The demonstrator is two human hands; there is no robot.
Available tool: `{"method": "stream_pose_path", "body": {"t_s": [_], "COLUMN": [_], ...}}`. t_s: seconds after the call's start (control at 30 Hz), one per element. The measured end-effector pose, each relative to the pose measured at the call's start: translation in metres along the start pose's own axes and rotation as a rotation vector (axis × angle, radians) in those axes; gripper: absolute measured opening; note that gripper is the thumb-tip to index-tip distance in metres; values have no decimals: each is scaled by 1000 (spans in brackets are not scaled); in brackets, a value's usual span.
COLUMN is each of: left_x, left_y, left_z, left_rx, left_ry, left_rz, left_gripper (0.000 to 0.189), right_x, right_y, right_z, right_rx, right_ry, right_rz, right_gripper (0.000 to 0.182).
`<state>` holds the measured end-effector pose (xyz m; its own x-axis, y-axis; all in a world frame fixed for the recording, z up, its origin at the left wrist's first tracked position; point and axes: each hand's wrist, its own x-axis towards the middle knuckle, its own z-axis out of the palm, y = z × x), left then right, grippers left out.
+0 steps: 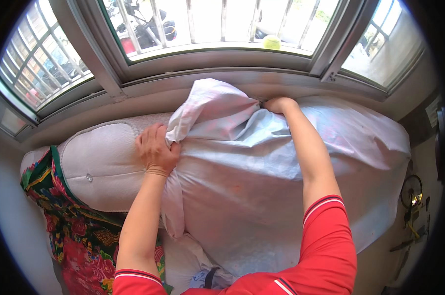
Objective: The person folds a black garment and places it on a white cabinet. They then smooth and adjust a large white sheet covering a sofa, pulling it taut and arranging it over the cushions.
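Observation:
A pale sheet with faint pink and blue patches drapes over a long padded piece of furniture, probably a sofa, beneath the window. My left hand grips a bunched edge of this sheet, its knuckles against the bare padding. Left of that hand, the off-white upholstered backrest shows uncovered, with a shiny button in it. My right hand reaches to the back edge by the wall. Its fingers are hidden among the folds there, so their grip does not show. Between both hands a loose flap of sheet stands raised.
A dark floral cloth with red flowers hangs over the left end. Behind runs a metal-framed window with bars outside and a tennis ball on the ledge. A yellow-and-black bicycle is at right. Blue patterned fabric lies near my body.

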<state>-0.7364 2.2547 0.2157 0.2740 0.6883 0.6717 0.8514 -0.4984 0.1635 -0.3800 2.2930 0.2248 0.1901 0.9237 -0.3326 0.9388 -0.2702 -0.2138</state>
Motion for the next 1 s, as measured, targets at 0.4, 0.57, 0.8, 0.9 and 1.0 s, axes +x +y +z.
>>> {"method": "stream_pose_path", "body": {"t_s": [0.4,0.57,0.8,0.9,1.0], "left_x": [-2,-2,-1,-2,0], "left_y": [-10,-11,-9,-12,0], "left_z": [-5,-5,1,-5,-2], "left_rx": [20,5,-1,44,35], "left_ry": [0,-5,-15,-1,-7], "left_rz": [-33,-15,-11,-17,-10], "left_gripper": [34,33,32,32,32], "right_x": [-14,23,-13,-49,-66], "right_y": [-95,-116,-119,-86,22], "right_z": [33,79,50,-12,-48], "right_rx": [-67,-300,-216,-104,-157], "right_ry": [-53,-241,-122,95,238], "right_rz": [-226,-297,-248,-112,141], "right_gripper": [33,35,37,35,41]}}
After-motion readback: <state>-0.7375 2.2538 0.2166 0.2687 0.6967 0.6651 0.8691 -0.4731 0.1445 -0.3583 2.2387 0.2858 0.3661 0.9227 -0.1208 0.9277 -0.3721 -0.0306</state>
